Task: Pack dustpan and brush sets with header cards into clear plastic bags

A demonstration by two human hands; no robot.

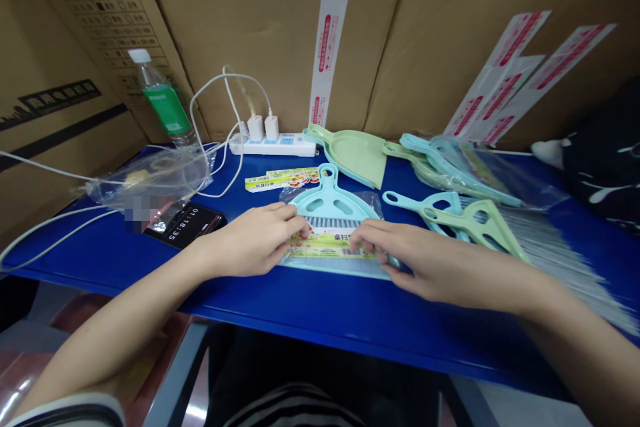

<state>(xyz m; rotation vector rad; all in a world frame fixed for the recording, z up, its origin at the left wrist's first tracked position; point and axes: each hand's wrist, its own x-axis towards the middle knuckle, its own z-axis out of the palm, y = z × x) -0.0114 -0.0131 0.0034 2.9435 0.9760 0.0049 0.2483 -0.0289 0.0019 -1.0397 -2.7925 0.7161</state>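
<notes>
In front of me lies a light-blue brush (330,203) with grey bristles, over a matching dustpan and partly in a clear plastic bag (373,202). Across it runs a yellow and white label card (325,240) with printed characters. The curled fingers of my left hand (267,237) grip the card's left end. At its right end, my right hand (400,253) has its fingers bent and pinched on the card's edge. My fingertips partly hide both ends.
Right of my hands lie a blue brush (425,203), a green brush (483,227) and a stack of clear bags (565,253). Green dustpan (355,150), spare labels (285,178) and power strip (295,145) sit behind. Left are a phone (187,223), cables and a bottle (165,103).
</notes>
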